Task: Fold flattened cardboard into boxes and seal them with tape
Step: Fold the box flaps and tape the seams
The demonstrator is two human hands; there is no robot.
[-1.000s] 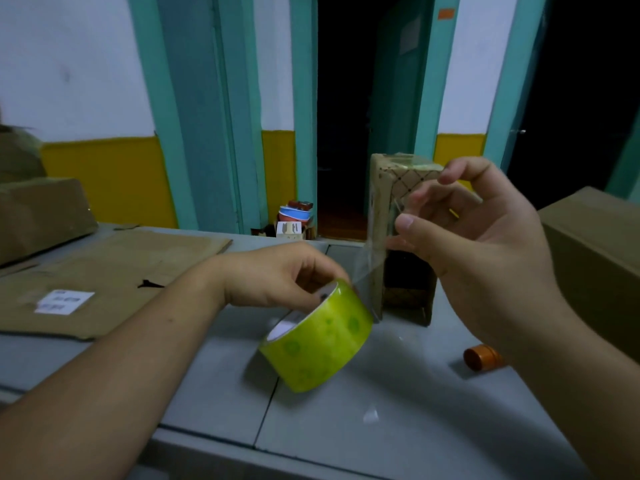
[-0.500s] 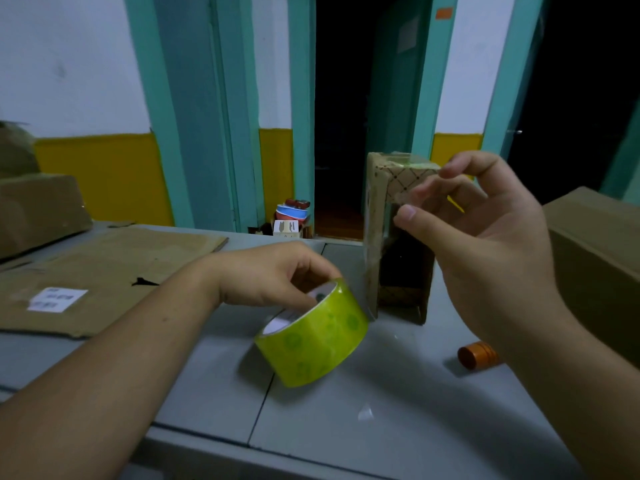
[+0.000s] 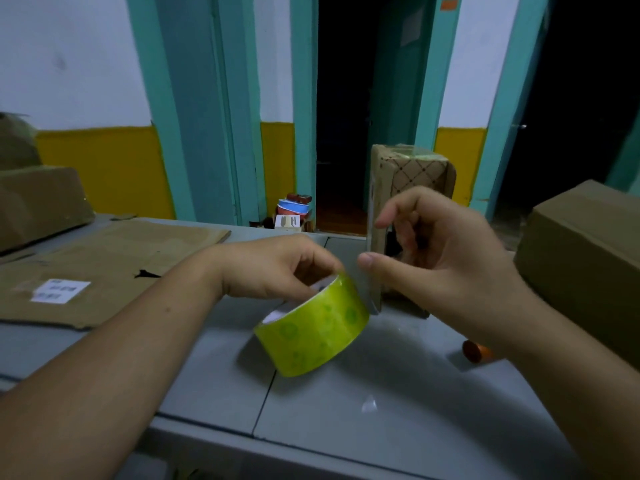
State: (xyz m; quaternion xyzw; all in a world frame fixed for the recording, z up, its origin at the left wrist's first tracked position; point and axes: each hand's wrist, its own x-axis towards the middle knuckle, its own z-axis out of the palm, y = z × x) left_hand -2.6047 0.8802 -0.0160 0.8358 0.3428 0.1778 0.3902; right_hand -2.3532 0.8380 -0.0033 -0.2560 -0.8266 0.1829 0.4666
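My left hand (image 3: 273, 268) grips a yellow-green roll of tape (image 3: 318, 327), fingers curled into its core, and holds it tilted just above the grey table (image 3: 214, 375). My right hand (image 3: 446, 265) hovers just right of the roll. Its thumb points at the roll's upper edge and its fingers are loosely curled. Thumb and forefinger are apart, and I see no strip of tape between them. Behind that hand a small patterned cardboard box (image 3: 415, 171) stands upright, with clear tape across its top. A flattened cardboard sheet (image 3: 114, 265) with a white label lies at the left.
A large closed cardboard box (image 3: 585, 258) stands at the right and another (image 3: 38, 199) at the far left. An orange cap (image 3: 474, 351) lies under my right wrist. A small clear scrap (image 3: 369, 405) lies on the table. A dark doorway is behind.
My right hand has dropped from in front of the box's top down towards the roll. The stretched strip of clear tape between them is no longer visible. The left hand has barely moved.
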